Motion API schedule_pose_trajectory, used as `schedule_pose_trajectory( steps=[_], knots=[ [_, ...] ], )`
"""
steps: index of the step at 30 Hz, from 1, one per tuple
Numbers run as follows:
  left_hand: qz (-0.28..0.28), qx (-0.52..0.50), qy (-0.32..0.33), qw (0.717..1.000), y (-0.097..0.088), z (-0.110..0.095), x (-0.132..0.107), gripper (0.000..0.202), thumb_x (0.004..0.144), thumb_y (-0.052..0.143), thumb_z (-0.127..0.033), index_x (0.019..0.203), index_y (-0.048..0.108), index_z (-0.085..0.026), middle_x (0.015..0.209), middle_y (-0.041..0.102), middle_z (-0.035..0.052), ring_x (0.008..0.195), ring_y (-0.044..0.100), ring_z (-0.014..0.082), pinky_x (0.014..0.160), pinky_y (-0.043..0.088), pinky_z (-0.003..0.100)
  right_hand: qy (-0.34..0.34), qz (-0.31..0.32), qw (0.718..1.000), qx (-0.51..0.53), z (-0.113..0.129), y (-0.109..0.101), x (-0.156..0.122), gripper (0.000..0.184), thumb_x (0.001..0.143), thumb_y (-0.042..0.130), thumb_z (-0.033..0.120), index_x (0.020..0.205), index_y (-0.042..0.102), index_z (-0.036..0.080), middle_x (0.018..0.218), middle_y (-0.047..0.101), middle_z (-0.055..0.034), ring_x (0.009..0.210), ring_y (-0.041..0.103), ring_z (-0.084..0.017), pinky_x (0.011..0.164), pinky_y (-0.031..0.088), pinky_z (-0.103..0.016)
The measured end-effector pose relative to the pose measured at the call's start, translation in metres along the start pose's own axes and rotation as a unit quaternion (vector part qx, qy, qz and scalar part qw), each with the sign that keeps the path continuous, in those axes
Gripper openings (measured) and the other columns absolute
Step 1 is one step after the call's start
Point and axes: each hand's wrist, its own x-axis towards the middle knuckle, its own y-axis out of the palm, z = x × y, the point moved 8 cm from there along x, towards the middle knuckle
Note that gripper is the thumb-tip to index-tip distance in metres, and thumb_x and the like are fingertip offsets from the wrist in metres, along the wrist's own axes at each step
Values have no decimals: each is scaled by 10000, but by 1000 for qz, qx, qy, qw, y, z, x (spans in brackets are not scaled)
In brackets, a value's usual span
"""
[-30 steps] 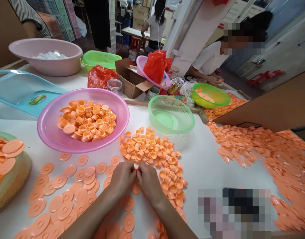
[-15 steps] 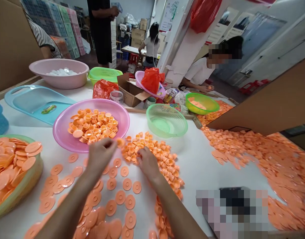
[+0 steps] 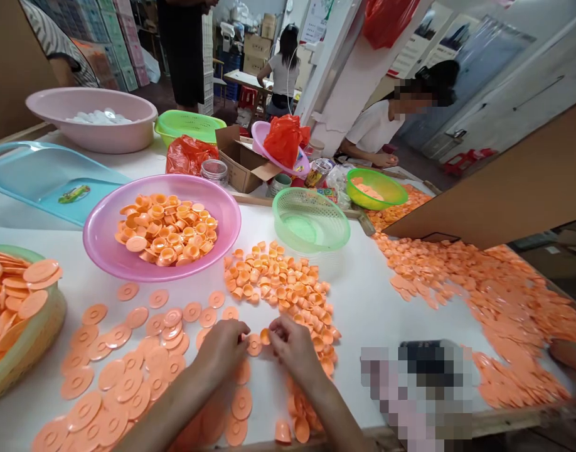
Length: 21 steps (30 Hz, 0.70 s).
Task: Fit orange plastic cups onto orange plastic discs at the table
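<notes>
My right hand pinches a small orange plastic cup between thumb and fingertips, above the white table. Close beside it on the left, my left hand has thumb and forefinger pressed together; whatever is between them is hidden. A flat orange disc with a raised ring lies on the table between the hands. More loose discs spread under and left of my left arm. Past my right hand lies a heap of small orange cups. A pink bowl beyond my left hand holds cups, some joined to discs.
A green basket full of discs stands at the left. Behind are a blue tub, a pale green colander and a cardboard box. Orange pieces cover the right side. A person sits across the table.
Both hands have come back toward me and closer together. The right hand has left the heap with a cup; the left has moved away from the pink bowl, its blurred orange piece no longer visible.
</notes>
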Motion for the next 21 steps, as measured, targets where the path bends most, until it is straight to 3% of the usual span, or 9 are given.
schedule_pose_trajectory(
  steps=[3,8,13,21],
  knots=[
    [-1,53,-7,999,18,3,0,220,734,458,-134,669,662,-181,706,671,52,702,574,168,618,301,264,-3,36,998,-41,2,20,-7,170,782,497,115,717,634,190,552,603,21,517,548,-130,519,379,-218],
    [-11,64,-10,998,16,4,0,207,714,430,-97,560,547,-170,617,586,32,640,491,144,600,240,272,-33,29,992,-117,13,24,-5,200,776,490,72,641,593,178,608,635,-6,577,560,-128,551,369,-213],
    [11,48,-2,999,24,4,0,197,722,450,-110,557,540,-170,610,560,21,610,451,131,596,228,271,-33,35,992,-116,13,21,-8,192,792,491,95,677,615,186,632,644,-7,607,580,-143,564,372,-224],
    [9,86,16,996,29,3,-4,232,792,432,-107,648,605,-161,695,624,59,647,510,157,604,262,277,-21,30,990,-138,4,32,-13,188,805,489,80,682,585,185,651,646,-12,613,572,-139,577,355,-226]
  ],
)
